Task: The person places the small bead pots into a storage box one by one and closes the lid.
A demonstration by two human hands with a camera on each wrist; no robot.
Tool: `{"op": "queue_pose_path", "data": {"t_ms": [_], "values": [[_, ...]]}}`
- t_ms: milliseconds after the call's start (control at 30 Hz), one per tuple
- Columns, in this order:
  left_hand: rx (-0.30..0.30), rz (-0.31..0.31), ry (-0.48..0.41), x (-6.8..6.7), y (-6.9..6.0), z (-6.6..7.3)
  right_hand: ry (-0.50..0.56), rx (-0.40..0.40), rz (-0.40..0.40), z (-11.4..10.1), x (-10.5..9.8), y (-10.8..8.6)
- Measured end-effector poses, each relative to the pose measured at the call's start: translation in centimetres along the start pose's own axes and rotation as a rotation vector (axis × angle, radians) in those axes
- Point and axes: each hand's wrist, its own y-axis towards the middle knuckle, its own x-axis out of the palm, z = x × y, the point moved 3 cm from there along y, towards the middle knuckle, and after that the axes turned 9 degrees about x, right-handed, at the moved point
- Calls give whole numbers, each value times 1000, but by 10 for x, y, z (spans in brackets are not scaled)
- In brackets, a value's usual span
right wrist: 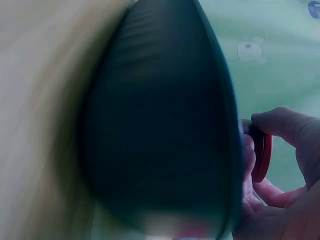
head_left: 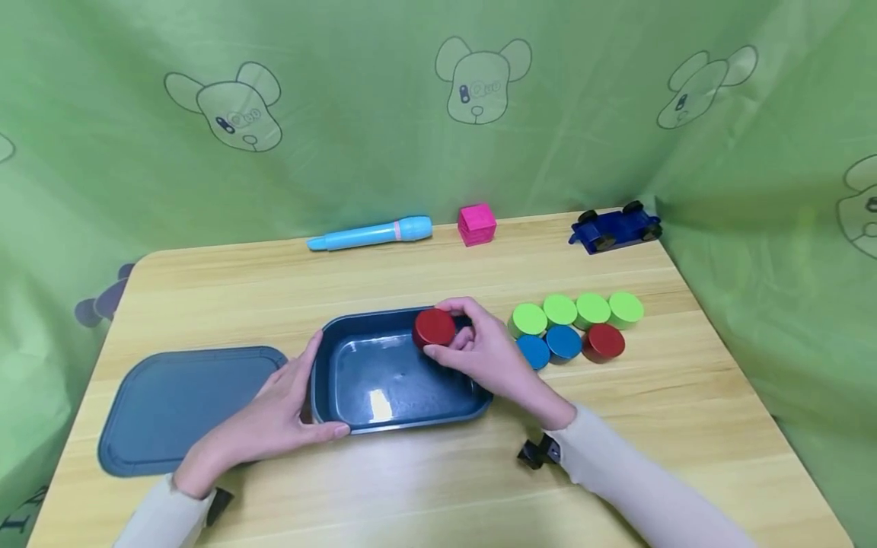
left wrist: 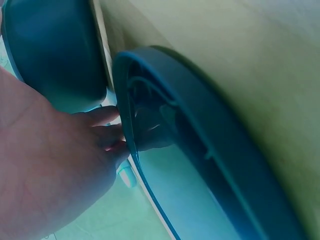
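A red round block [head_left: 435,328] is pinched between the thumb and fingers of my right hand [head_left: 483,348], over the right part of a dark blue open box [head_left: 400,377]. In the right wrist view, the box's outer wall [right wrist: 160,130] hides part of that hand, and the red block's edge [right wrist: 265,152] shows between the fingers. My left hand [head_left: 277,415] rests against the box's left end, fingers extended along its side and thumb straight at the near corner. Left of it lies a flat blue lid [head_left: 185,403], its rim [left wrist: 210,130] large in the left wrist view.
Right of the box stand several green round blocks [head_left: 560,310], two blue ones [head_left: 564,343] and another red one [head_left: 604,342]. Along the table's back edge lie a light blue pen-shaped object [head_left: 370,234], a pink cube [head_left: 476,224] and an overturned blue toy car [head_left: 615,227].
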Motion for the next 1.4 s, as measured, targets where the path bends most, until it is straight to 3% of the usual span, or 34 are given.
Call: {"op": "queue_pose_path", "data": {"t_ms": [567, 867, 1100, 1400], "values": [[16, 13, -21, 0, 2, -2, -253, -19, -13, -20, 80, 16], [6, 7, -38, 3, 0, 0, -349, -14, -18, -15, 94, 19], [11, -11, -22, 3, 2, -4, -323, -10, -54, -16, 96, 18], [-10, -4, -26, 2, -3, -6, -227, 26, -166, -15, 104, 21]]}}
